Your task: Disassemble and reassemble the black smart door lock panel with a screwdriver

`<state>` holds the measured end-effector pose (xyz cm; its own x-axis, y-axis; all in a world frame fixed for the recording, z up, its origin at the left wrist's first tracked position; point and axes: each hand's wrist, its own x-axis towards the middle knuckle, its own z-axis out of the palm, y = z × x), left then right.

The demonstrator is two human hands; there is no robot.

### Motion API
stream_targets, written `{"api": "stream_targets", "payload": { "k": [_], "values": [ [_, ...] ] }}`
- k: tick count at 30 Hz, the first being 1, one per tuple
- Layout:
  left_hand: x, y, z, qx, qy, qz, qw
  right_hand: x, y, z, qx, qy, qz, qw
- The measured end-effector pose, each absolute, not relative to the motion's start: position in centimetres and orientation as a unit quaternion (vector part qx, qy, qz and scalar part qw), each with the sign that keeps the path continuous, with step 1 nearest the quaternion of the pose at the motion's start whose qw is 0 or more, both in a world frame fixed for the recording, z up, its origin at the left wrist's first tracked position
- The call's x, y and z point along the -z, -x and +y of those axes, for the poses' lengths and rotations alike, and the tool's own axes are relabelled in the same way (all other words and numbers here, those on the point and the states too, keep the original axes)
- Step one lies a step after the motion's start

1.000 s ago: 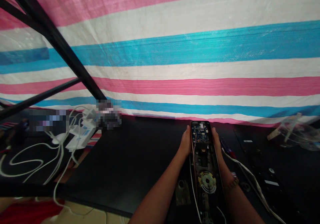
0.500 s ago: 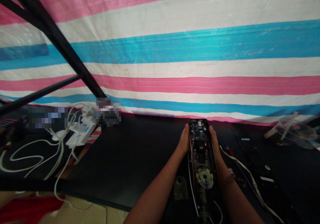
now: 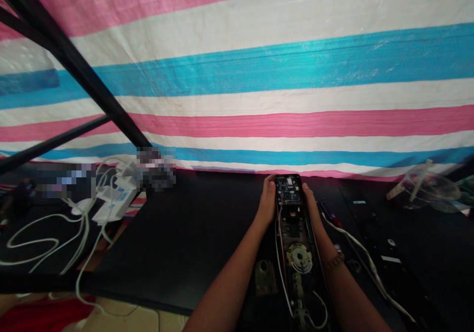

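Observation:
Between my hands is an opened electronic door lock panel (image 3: 300, 258), long, narrow and black, its inner side facing me. At its far end shows a circuit board (image 3: 290, 189); nearer to me is a round brass-coloured metal part. My left hand (image 3: 267, 201) grips the panel's left edge near the far end. On the opposite edge my right hand (image 3: 311, 203) is closed, its thumb along the rim. Thin white wires run down the left side and loop at the near end. A small metal plate with a hole (image 3: 265, 277) lies left of the panel.
Right of my arm lie a red-handled screwdriver (image 3: 331, 212), a pale cable (image 3: 365, 255) and a long black cover (image 3: 381, 243). A clear plastic cup (image 3: 424, 186) lies at the far right. White cables and a power strip (image 3: 114, 203) are on the left, beside a black frame bar (image 3: 85, 75).
The view has shifted slightly, so most things appear a little further left. My left fingers show more over the panel's far left corner. Both hands still hold the panel.

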<state>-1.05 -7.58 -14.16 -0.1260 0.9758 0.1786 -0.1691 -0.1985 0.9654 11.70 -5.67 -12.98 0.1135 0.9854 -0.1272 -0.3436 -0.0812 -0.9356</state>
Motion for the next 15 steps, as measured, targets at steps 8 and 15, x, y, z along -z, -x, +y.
{"api": "stream_targets", "payload": {
  "k": [8, 15],
  "values": [
    [14.4, 1.1, -7.5, -0.61, -0.47, 0.469, 0.431, 14.4, -12.0, -6.1, -0.543, 0.492, -0.354, 0.581],
    [15.1, 1.1, -7.0, -0.619, -0.467, 0.464, 0.429, 15.4, -12.2, -5.8, -0.532, 0.511, -0.363, 0.57]
  ]
}}
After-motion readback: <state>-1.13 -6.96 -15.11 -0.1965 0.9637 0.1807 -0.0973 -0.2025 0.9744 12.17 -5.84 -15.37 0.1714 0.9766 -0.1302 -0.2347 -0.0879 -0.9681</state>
